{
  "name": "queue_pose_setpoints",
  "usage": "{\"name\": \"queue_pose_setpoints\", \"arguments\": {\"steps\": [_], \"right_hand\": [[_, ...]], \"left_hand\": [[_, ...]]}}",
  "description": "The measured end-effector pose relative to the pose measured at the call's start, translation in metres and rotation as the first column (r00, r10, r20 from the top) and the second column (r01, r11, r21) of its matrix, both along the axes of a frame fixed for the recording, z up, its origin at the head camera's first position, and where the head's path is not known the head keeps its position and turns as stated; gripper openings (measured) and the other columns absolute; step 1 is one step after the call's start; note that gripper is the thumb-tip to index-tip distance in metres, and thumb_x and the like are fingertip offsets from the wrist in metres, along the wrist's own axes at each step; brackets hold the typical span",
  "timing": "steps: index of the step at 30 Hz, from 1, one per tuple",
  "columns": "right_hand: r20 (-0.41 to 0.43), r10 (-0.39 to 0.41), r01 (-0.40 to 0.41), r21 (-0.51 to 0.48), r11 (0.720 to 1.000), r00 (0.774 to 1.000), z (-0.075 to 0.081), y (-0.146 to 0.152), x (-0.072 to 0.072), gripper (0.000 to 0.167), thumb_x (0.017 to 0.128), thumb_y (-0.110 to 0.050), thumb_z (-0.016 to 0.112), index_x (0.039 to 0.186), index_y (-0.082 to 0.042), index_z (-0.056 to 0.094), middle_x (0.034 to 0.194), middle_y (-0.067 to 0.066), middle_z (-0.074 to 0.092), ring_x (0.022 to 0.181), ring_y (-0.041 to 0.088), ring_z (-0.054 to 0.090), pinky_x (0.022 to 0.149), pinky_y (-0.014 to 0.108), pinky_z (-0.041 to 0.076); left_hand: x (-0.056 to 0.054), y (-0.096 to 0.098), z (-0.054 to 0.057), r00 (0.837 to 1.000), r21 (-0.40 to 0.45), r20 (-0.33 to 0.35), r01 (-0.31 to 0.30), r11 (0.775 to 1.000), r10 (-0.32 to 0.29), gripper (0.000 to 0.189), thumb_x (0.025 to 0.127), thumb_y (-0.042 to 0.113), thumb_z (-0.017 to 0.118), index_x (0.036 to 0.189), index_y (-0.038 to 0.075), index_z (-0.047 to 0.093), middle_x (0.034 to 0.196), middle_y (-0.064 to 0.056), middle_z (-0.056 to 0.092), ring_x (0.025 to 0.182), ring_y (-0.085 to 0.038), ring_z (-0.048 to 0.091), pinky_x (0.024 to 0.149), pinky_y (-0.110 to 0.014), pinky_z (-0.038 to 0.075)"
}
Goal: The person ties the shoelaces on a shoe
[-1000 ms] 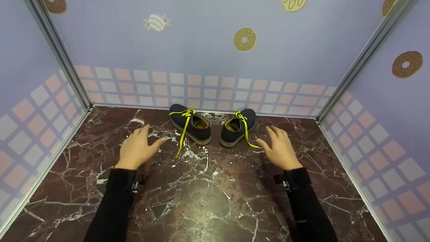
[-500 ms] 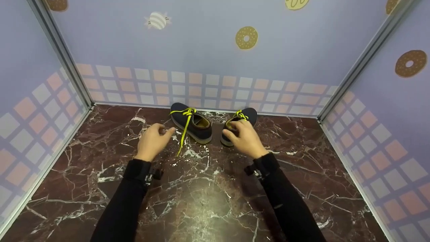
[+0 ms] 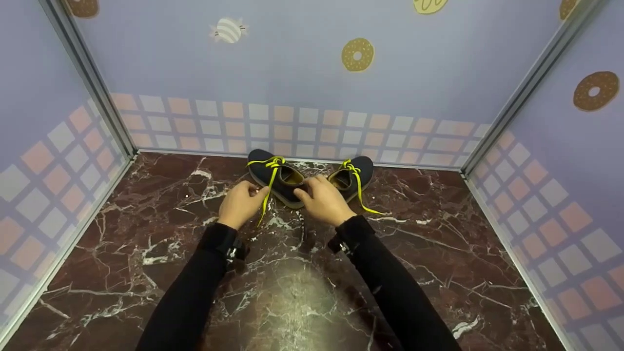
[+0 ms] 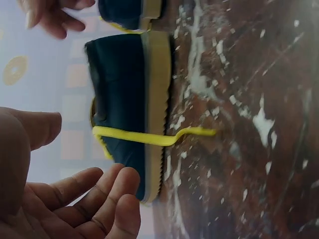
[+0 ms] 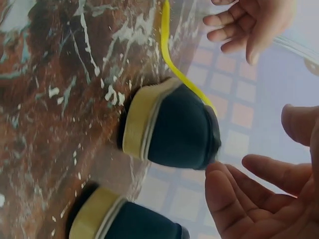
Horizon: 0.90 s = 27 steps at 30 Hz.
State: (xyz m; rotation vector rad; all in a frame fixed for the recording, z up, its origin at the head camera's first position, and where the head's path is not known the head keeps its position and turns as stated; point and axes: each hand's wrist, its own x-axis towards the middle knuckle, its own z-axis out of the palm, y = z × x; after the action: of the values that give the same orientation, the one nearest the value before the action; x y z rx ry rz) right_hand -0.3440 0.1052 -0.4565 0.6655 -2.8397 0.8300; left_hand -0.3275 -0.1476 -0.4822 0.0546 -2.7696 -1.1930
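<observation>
Two dark navy shoes with yellow laces stand on the floor against the back wall, heels towards me. My left hand (image 3: 240,204) hovers beside the left shoe (image 3: 287,194), close to its hanging lace (image 3: 271,183). In the left wrist view its thumb and fingers are apart, with a gap to the shoe (image 4: 127,74) and lace (image 4: 134,136). My right hand (image 3: 325,202) is over the gap between the shoes and partly covers the right shoe (image 3: 363,168). In the right wrist view its loosely bent fingers are near the left shoe's heel (image 5: 179,132) and hold nothing; contact is unclear.
The brown marbled floor (image 3: 292,292) has white veins and small flecks. A lilac back wall (image 3: 292,73) with printed sweets and checks rises right behind the shoes. Side walls (image 3: 560,195) close in left and right, with metal posts (image 3: 529,92) at the corners.
Both hands have come inward to the left shoe. The right hand has swung left from beside the right shoe, passing over it. The shoes have stayed in place.
</observation>
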Motion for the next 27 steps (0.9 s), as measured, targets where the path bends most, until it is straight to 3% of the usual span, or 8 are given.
{"name": "queue_pose_setpoints", "arguments": {"steps": [9, 15, 17, 18, 21, 23, 25, 27], "right_hand": [[-0.047, -0.036, 0.038, 0.053, 0.998, 0.998, -0.010, -0.014, -0.010, 0.044, 0.117, -0.036, 0.059, 0.137, 0.001, 0.068, 0.128, 0.018, 0.065, 0.115, 0.035, 0.069, 0.105, 0.050, 0.056], [-0.011, -0.031, 0.031, 0.000, 1.000, 0.999, -0.014, -0.018, -0.021, 0.048, 0.118, -0.032, 0.057, 0.149, 0.005, 0.063, 0.140, 0.025, 0.064, 0.129, 0.043, 0.065, 0.113, 0.055, 0.053], [-0.007, -0.029, 0.029, -0.015, 0.999, 1.000, -0.025, -0.016, -0.031, 0.047, 0.118, -0.033, 0.058, 0.149, 0.002, 0.065, 0.141, 0.024, 0.065, 0.129, 0.041, 0.065, 0.113, 0.054, 0.053], [-0.017, -0.025, 0.024, -0.020, 1.000, 1.000, -0.035, -0.013, -0.039, 0.046, 0.117, -0.036, 0.059, 0.147, -0.001, 0.067, 0.139, 0.022, 0.066, 0.125, 0.039, 0.067, 0.110, 0.051, 0.054], [-0.025, -0.017, 0.016, -0.024, 1.000, 1.000, -0.037, -0.013, -0.039, 0.040, 0.115, -0.034, 0.064, 0.140, -0.004, 0.071, 0.133, 0.020, 0.066, 0.116, 0.036, 0.068, 0.103, 0.051, 0.055], [-0.051, -0.004, 0.003, -0.020, 1.000, 0.999, -0.043, -0.011, -0.041, 0.036, 0.113, -0.033, 0.067, 0.136, -0.005, 0.072, 0.128, 0.018, 0.065, 0.110, 0.034, 0.067, 0.098, 0.049, 0.056], [-0.031, 0.007, -0.008, -0.014, 1.000, 0.999, -0.025, -0.014, -0.024, 0.032, 0.112, -0.027, 0.069, 0.135, -0.004, 0.072, 0.129, 0.021, 0.065, 0.111, 0.037, 0.067, 0.099, 0.053, 0.055], [-0.027, 0.015, -0.015, -0.004, 1.000, 1.000, -0.024, -0.014, -0.021, 0.032, 0.113, -0.028, 0.069, 0.136, -0.005, 0.072, 0.129, 0.020, 0.065, 0.111, 0.037, 0.067, 0.100, 0.053, 0.056]], "left_hand": [[-0.017, -0.003, -0.012, 0.999, 0.147, 0.006, 0.030, 0.989, -0.031, 0.054, 0.112, 0.049, 0.063, 0.123, -0.003, 0.071, 0.121, -0.024, 0.073, 0.111, -0.042, 0.068, 0.102, -0.056, 0.052], [-0.045, -0.014, -0.041, 1.000, 0.211, -0.010, 0.004, 0.978, -0.002, 0.059, 0.109, 0.057, 0.066, 0.117, -0.001, 0.076, 0.112, -0.019, 0.075, 0.099, -0.034, 0.067, 0.091, -0.049, 0.054], [-0.044, -0.013, -0.040, 1.000, 0.215, -0.006, 0.003, 0.977, -0.002, 0.059, 0.109, 0.056, 0.065, 0.117, -0.001, 0.076, 0.111, -0.018, 0.075, 0.098, -0.033, 0.067, 0.090, -0.048, 0.054], [-0.038, -0.009, -0.032, 1.000, 0.224, 0.008, 0.002, 0.975, -0.004, 0.057, 0.111, 0.053, 0.064, 0.119, -0.002, 0.076, 0.113, -0.020, 0.075, 0.100, -0.035, 0.067, 0.092, -0.049, 0.053], [-0.025, -0.002, -0.017, 0.999, 0.240, 0.027, 0.017, 0.971, -0.024, 0.053, 0.113, 0.045, 0.063, 0.122, -0.006, 0.073, 0.115, -0.025, 0.073, 0.103, -0.040, 0.066, 0.096, -0.052, 0.052], [-0.024, 0.001, -0.014, 1.000, 0.239, 0.025, 0.012, 0.971, -0.018, 0.051, 0.113, 0.043, 0.063, 0.121, -0.006, 0.073, 0.114, -0.024, 0.074, 0.103, -0.040, 0.066, 0.097, -0.051, 0.053], [-0.030, 0.001, -0.021, 1.000, 0.250, 0.005, 0.015, 0.968, -0.017, 0.052, 0.112, 0.048, 0.065, 0.116, -0.003, 0.075, 0.109, -0.021, 0.074, 0.099, -0.037, 0.067, 0.093, -0.049, 0.054], [-0.049, -0.005, -0.043, 0.999, 0.250, -0.030, 0.034, 0.968, -0.027, 0.056, 0.108, 0.056, 0.068, 0.109, 0.001, 0.076, 0.102, -0.015, 0.074, 0.093, -0.032, 0.066, 0.086, -0.045, 0.054]]}}
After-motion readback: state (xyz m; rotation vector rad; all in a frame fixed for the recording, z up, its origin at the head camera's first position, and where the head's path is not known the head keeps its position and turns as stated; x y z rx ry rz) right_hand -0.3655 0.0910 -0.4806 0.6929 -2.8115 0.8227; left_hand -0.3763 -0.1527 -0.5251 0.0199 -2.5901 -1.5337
